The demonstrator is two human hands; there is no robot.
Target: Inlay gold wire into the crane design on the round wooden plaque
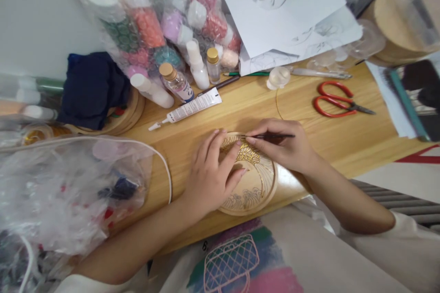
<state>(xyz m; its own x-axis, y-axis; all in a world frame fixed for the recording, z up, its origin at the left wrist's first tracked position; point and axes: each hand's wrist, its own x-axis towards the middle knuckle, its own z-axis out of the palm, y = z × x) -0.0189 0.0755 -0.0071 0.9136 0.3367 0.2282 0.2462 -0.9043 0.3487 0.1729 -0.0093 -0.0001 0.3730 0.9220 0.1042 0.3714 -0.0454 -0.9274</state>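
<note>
A round wooden plaque (252, 199) lies on the table near its front edge, with line drawing on it and gold wire pattern (250, 153) over its upper part. My left hand (215, 171) rests on the plaque's left side, fingers spread, the index fingertip beside the gold pattern. My right hand (283, 144) is closed around dark thin tweezers (275, 136), whose tip is at the plaque's upper edge, close to my left index finger. What lies between the tips is too small to make out.
Red-handled scissors (338, 103) lie at the right. Behind the plaque are a white glue tube (194, 106), small bottles (177, 83) and papers (292, 23). Plastic bags (68, 192) fill the left; a gold wire (277, 103) trails from a clear spool (279, 77).
</note>
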